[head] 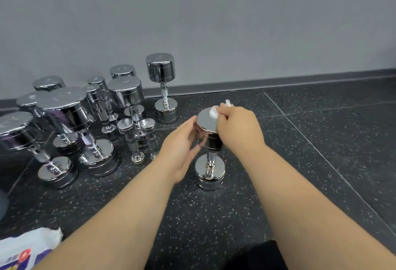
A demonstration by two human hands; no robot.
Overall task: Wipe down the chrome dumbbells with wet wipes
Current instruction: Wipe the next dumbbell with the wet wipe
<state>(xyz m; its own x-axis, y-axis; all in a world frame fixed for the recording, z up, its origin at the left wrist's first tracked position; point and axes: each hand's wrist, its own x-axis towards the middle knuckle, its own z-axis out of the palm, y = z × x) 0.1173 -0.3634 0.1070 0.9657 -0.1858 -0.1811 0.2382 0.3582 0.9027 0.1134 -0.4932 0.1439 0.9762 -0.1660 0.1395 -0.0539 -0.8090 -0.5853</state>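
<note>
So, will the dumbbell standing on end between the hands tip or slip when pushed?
Probably heavy for its size: the dumbbell looks solid metal. Standing on end, it may tip if pushed high; the left hand touches its top. The polished chrome is likely slippery under the wet wipe in the right hand.

One head-worn camera looks forward and steeply down at the speckled floor [278, 162], close above both forearms. It faces the grey wall [192, 12], whose base crosses the middle of the view.
</note>
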